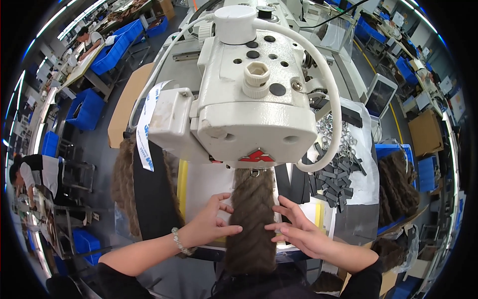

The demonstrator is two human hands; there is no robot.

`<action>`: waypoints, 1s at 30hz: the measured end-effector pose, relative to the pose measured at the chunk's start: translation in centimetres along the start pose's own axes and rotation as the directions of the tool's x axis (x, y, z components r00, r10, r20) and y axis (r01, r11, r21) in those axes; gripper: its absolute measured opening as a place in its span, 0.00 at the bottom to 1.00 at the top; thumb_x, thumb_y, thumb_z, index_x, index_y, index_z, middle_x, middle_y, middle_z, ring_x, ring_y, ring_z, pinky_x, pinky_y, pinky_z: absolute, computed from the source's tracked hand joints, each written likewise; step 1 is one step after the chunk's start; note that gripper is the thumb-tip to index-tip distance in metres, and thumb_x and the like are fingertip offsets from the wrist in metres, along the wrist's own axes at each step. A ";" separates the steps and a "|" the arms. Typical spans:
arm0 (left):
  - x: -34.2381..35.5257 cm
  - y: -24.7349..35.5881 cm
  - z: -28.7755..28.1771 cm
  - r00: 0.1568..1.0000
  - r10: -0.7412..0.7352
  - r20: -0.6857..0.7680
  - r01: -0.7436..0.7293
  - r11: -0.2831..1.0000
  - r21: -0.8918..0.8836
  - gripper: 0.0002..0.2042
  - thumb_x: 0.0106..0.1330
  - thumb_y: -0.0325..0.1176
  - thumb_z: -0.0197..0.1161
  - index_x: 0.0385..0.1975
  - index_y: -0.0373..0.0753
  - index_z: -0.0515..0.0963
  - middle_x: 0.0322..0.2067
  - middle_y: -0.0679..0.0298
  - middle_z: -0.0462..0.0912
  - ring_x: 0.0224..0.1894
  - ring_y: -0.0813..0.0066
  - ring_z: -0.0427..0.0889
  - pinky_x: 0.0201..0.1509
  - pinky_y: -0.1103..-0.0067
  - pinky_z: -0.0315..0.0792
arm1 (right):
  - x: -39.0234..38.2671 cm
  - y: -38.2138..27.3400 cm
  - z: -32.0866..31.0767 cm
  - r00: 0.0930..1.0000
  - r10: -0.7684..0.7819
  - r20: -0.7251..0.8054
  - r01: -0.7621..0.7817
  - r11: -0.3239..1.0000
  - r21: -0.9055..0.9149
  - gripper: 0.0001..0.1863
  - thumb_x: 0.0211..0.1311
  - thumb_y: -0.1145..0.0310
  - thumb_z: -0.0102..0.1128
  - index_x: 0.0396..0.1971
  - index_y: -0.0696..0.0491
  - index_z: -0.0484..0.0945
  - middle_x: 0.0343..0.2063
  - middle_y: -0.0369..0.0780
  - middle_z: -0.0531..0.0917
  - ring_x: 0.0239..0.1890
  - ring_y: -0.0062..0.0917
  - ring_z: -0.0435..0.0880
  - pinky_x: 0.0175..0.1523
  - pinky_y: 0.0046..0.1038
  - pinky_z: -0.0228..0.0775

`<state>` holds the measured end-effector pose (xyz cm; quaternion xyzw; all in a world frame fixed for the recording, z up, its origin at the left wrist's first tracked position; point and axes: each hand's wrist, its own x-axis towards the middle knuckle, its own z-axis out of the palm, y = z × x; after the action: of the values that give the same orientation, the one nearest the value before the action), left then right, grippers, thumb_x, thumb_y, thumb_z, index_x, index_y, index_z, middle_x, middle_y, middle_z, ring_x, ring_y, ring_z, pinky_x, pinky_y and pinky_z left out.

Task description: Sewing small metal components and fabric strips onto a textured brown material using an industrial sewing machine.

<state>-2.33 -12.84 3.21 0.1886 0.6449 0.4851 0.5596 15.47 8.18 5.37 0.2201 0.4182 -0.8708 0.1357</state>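
A long brown fur strip (252, 214) runs from beneath the white sewing machine head (256, 114) over the table's front edge toward me. A small metal ring (255, 173) shows at its far end, just below the machine head; whatever lies farther under is hidden. My left hand (211, 222), a beaded bracelet on its wrist, is at the strip's left edge with fingers apart and the thumb over the fur. At the right edge my right hand (298, 226) has spread fingers, their tips at the fur. Neither hand grips the strip.
Metal rings (343, 134) and black tabs (333, 182) lie piled on the right. Brown fur with a black band (154, 194) hangs at the left. More fur (398, 184) sits in a blue bin at the right. Other people work at tables on the far left.
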 end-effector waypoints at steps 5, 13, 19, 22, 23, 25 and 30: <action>0.6 1.0 1.8 0.994 -0.106 -0.007 0.106 0.993 -0.042 0.39 0.63 0.30 0.67 0.66 0.37 0.45 0.30 0.67 0.73 0.22 0.85 0.75 0.25 0.88 0.69 | 0.6 1.5 0.4 0.986 0.165 0.018 -0.166 0.971 0.173 0.31 0.73 0.63 0.47 0.70 0.46 0.47 0.59 0.43 0.68 0.46 0.32 0.77 0.46 0.33 0.70; 1.6 -0.7 0.5 0.998 0.017 -0.066 -0.004 0.980 0.198 0.11 0.60 0.35 0.69 0.29 0.35 0.76 0.26 0.68 0.74 0.21 0.80 0.71 0.24 0.80 0.66 | -0.1 2.6 0.6 0.997 0.072 0.036 -0.076 0.989 0.129 0.20 0.71 0.68 0.51 0.60 0.56 0.65 0.48 0.39 0.75 0.39 0.22 0.77 0.42 0.25 0.70; -3.5 -0.4 3.6 0.663 0.708 0.242 -0.715 0.503 0.485 0.10 0.52 0.33 0.71 0.27 0.37 0.77 0.57 0.46 0.67 0.55 0.51 0.72 0.67 0.62 0.60 | -1.7 4.6 -1.2 0.948 -0.318 0.024 0.319 0.938 -0.136 0.13 0.70 0.69 0.53 0.49 0.60 0.74 0.41 0.36 0.79 0.38 0.14 0.76 0.45 0.18 0.68; -4.1 -2.7 5.7 0.618 0.757 0.212 -0.777 0.549 0.308 0.10 0.51 0.32 0.71 0.29 0.38 0.77 0.56 0.47 0.68 0.54 0.53 0.72 0.66 0.62 0.60 | -2.1 4.5 1.1 0.982 -0.134 -0.131 0.150 0.981 0.120 0.14 0.70 0.67 0.53 0.49 0.60 0.74 0.44 0.36 0.79 0.44 0.14 0.76 0.50 0.21 0.68; -4.0 -3.0 6.2 0.586 0.793 0.167 -0.808 0.554 0.201 0.11 0.51 0.32 0.72 0.30 0.38 0.77 0.54 0.49 0.69 0.52 0.56 0.72 0.64 0.62 0.63 | -2.1 4.9 1.1 0.979 -0.176 -0.105 0.187 0.977 0.104 0.15 0.67 0.68 0.59 0.48 0.60 0.75 0.43 0.34 0.80 0.44 0.15 0.77 0.50 0.20 0.69; -4.3 -2.7 6.3 0.681 0.709 0.184 -0.719 0.601 0.349 0.14 0.50 0.32 0.72 0.35 0.38 0.77 0.51 0.51 0.70 0.50 0.57 0.72 0.61 0.65 0.65 | -2.4 4.6 1.3 0.962 -0.253 -0.105 0.248 0.967 -0.065 0.14 0.64 0.70 0.61 0.46 0.61 0.76 0.40 0.34 0.80 0.40 0.14 0.77 0.47 0.19 0.70; -4.3 -2.4 6.6 0.883 0.468 -0.015 -0.460 0.874 0.158 0.38 0.48 0.38 0.78 0.59 0.36 0.66 0.44 0.63 0.72 0.47 0.72 0.72 0.51 0.77 0.69 | -2.4 5.5 1.1 0.865 -0.496 0.069 0.441 0.689 -0.576 0.09 0.57 0.76 0.67 0.36 0.61 0.78 0.29 0.33 0.82 0.31 0.11 0.76 0.36 0.17 0.69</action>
<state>5.71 -14.58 4.17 0.3665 0.6298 0.5602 0.3940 19.57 4.08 3.51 0.0945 0.7082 -0.6979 -0.0509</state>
